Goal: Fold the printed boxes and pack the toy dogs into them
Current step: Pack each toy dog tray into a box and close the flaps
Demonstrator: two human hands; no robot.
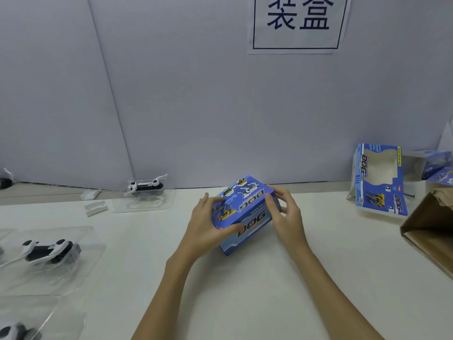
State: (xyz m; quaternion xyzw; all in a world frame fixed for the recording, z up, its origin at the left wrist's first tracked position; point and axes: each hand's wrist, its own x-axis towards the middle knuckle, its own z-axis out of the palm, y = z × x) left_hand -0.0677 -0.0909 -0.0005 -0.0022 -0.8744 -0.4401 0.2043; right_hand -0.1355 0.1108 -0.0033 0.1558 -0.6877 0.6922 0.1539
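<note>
A folded blue printed box [245, 212] with "DOG" lettering rests on the white table at centre. My left hand [210, 227] grips its left end, thumb on the front face. My right hand [286, 212] holds its right end with fingers curled on the side. A black-and-white toy dog [49, 250] lies in a clear plastic tray at the left. Another toy dog [144, 186] stands in a clear tray at the back. A third dog [14, 331] shows partly at the bottom left corner.
An unfolded blue box with a window cut-out [378, 179] leans at the back right, with more boxes [436, 168] behind it. A brown cardboard carton [431, 231] sits at the right edge. Two small white plastic pieces [94, 201] lie near the back left.
</note>
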